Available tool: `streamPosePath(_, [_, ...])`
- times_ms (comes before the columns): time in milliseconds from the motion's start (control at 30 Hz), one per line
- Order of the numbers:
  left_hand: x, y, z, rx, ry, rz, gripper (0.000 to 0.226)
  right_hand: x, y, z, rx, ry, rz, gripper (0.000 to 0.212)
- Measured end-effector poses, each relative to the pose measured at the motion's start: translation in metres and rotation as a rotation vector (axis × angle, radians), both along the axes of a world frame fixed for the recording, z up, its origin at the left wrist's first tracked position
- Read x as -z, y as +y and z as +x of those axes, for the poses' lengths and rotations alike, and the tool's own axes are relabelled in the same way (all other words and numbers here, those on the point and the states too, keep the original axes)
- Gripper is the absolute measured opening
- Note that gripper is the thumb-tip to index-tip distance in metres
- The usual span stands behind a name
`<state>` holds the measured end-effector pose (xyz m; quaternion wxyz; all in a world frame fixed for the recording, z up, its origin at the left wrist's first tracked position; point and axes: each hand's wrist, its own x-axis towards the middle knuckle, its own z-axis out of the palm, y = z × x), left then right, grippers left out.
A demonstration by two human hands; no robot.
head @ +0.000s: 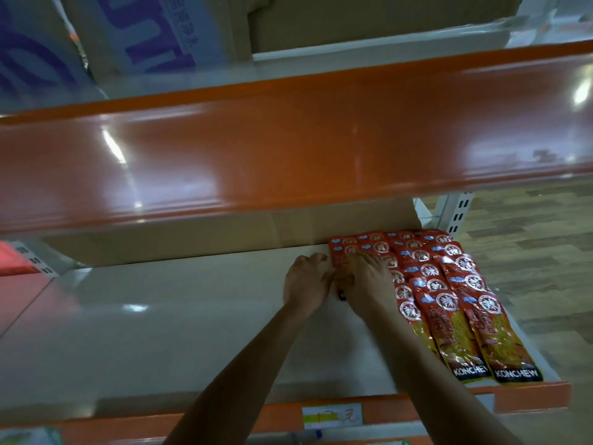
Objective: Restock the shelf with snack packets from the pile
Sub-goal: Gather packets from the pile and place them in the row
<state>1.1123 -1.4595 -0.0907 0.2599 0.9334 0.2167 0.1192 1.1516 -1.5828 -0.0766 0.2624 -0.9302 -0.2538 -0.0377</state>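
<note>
Red and yellow snack packets (465,316) lie in overlapping rows on the right part of the white shelf board (160,316). Both my arms reach to the back of this shelf. My right hand (365,281) rests flat, fingers straight, on the leftmost snack packet (338,252), whose dark lower end shows between my hands. My left hand (306,284) is at that packet's left edge with its fingers curled against it. The packet's middle is hidden under my right hand.
A glossy orange upper shelf edge (288,149) hangs low over the shelf. A cardboard box (224,236) stands along the back. The board's front has an orange strip with a price label (332,417). Wood-pattern floor (529,236) lies beyond the right end.
</note>
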Motion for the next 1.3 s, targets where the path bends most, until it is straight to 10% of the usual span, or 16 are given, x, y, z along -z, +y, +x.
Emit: streamPosePath(1300, [-0.01,0.367,-0.501,-0.724,0.029,0.192,0.046,0.005,0.437,-0.441,-0.787,0.015,0.02,0.036])
